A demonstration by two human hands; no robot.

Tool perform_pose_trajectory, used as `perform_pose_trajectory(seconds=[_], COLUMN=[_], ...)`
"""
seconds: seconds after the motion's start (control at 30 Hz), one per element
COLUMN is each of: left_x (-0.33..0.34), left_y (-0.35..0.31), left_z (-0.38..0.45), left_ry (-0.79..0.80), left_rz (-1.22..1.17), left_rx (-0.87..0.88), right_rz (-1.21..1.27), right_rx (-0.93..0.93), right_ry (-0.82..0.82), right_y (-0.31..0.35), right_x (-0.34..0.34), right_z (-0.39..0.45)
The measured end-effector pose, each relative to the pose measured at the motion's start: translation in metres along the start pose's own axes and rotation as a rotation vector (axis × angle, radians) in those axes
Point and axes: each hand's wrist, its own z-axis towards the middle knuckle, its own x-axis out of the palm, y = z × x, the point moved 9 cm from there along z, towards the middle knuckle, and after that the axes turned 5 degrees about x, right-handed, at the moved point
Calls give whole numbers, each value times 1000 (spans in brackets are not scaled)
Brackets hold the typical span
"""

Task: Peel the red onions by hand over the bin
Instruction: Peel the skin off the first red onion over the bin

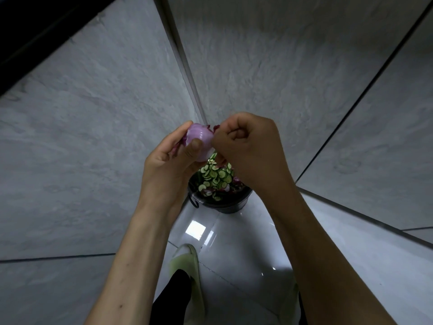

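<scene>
Held above the bin: a round red onion with pale purple, glossy flesh already bare on the near side point(201, 140), dark red papery skin hanging loose at its left and top edges point(181, 142). Cradled in the left hand point(173, 158), fingers curled behind, thumb pressed on the front of the bulb. Right hand point(246, 146) closed almost to a fist just beside the onion, fingertips touching its right edge, probably pinching a strip of skin there, though the pinch itself hidden by the knuckles. Directly below, a round black plastic bin with a small side handle point(230, 205), holding thin green cucumber slices point(216, 175) and some purple onion scraps. Step in hand, by judgement: middle of peeling this one onion, upper side clean, skin remaining at the back and left. Next move probably calls for a firm pull of the pinched strip away and downward, then a turn of the bulb in the left hand to reach the remaining skin, with the hands kept over the bin so the pieces fall inside. Around: grey stone-like wall tiles point(93, 137), shiny white floor point(234, 242), a pale green slipper point(187, 263). Hidden or unclear: far side of the onion, root end, depth of the bin, any other onions.
</scene>
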Motion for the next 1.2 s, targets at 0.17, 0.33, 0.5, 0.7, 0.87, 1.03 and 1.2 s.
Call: perform_pose_trajectory(seconds=[0.17, 0.33, 0.5, 0.7, 0.87, 1.03, 1.2], left_x=[10, 4, 4, -5, -27, -30, -30], left_y=[0, 12, 21, 32, 34, 30, 38], left_z=[2, 3, 4, 6, 4, 3, 4], left_ry=[116, 85, 84, 16, -130, -147, -108], left_rz=[-113, -197, -262, -349, -419, -357, -343], left_rx=[1, -51, -107, -177, -193, -199, -216], right_rz=[238, 310, 310, 332, 111, -429, -645], right_rx=[135, 164, 190, 256, 302, 242, 280], right_ry=[76, 95, 107, 77, 47, 200, 353], right_y=[-10, -17, -24, -39, -78, -118, -126], right_x=[2, 5, 11, 21, 7, 32, 54], right_z=[2, 6, 7, 10, 19, 44, 64])
